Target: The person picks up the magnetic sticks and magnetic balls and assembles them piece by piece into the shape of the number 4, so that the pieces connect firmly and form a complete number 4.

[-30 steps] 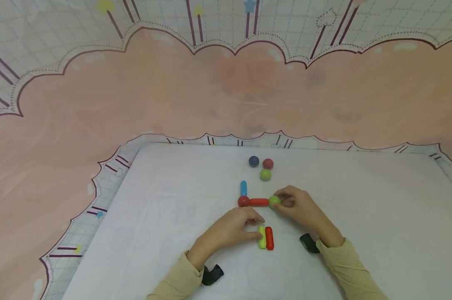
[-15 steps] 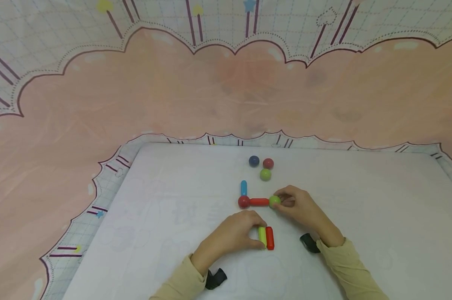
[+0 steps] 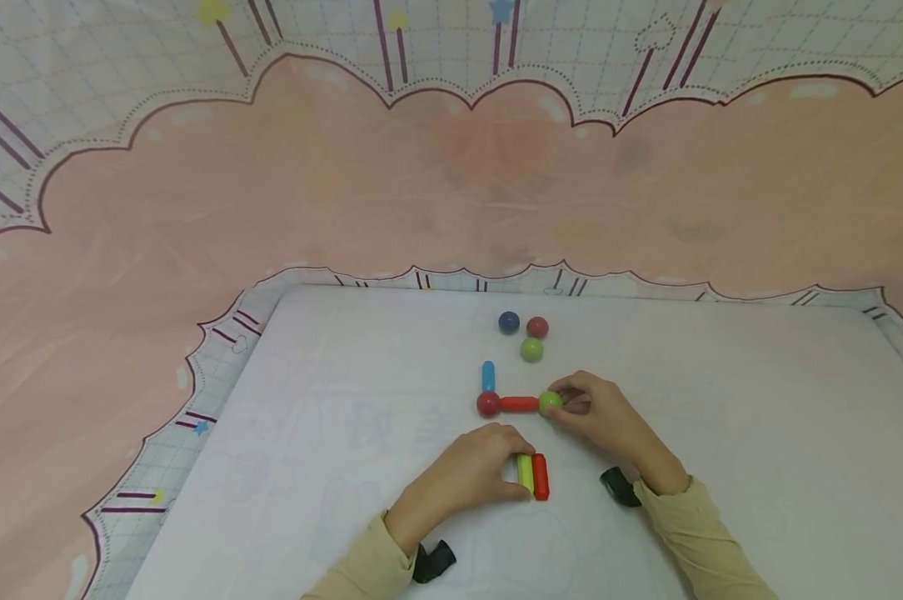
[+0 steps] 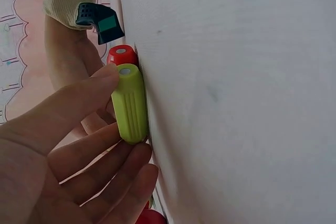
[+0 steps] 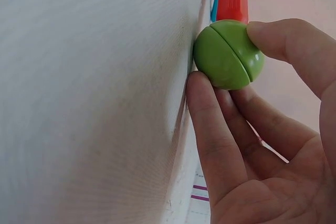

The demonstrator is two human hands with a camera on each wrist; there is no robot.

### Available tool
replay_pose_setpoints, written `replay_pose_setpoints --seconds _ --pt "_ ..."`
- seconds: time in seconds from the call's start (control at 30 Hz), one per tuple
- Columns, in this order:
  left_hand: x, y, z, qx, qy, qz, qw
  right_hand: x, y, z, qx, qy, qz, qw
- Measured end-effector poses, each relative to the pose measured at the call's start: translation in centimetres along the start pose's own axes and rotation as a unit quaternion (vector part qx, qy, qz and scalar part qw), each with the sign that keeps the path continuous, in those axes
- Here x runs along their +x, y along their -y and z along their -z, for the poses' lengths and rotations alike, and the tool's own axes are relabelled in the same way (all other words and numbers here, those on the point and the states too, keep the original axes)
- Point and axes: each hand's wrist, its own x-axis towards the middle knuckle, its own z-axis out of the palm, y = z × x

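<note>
Nearest on the white tabletop (image 3: 721, 400), steady the yellow-green rod (image 3: 525, 475) end to end in the left hand (image 3: 470, 467), thumb at the near end and fingertips at the far end. Mind the loose red rod (image 3: 541, 477) lying close along the right side: likely to roll or cling if brushed, so best to separate with a level, unhurried lift. Where possible, leave bare the silver disc (image 4: 125, 71) on the near end, perhaps a magnet. Farther and to the right, brace the held green ball (image 3: 550, 404) lightly, pinched between thumb and fingers of the right hand (image 3: 601, 417); avoid twisting, for fear of breaking contact with the joined red rod (image 3: 520, 404). Preserve a straight line leftward to the red corner ball (image 3: 488, 404), with the blue rod (image 3: 488, 377) pointing away to the far side. Beyond, leave undisturbed the loose green ball (image 3: 531, 350), then the loose red ball (image 3: 537, 327) and, to the left, the dark blue ball (image 3: 509, 322).
</note>
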Motion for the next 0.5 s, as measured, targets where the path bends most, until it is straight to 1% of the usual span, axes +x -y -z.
replay_pose_setpoints --seconds 0.2,0.5 --pt "0.07 0.05 -0.04 -0.003 -0.001 -0.003 1.0 -0.01 0.09 0.0 -0.001 0.0 -0.003 1.0" --pt "0.08 0.11 -0.01 0.005 -0.006 -0.013 0.9999 0.05 -0.02 0.0 -0.001 -0.004 -0.004 1.0"
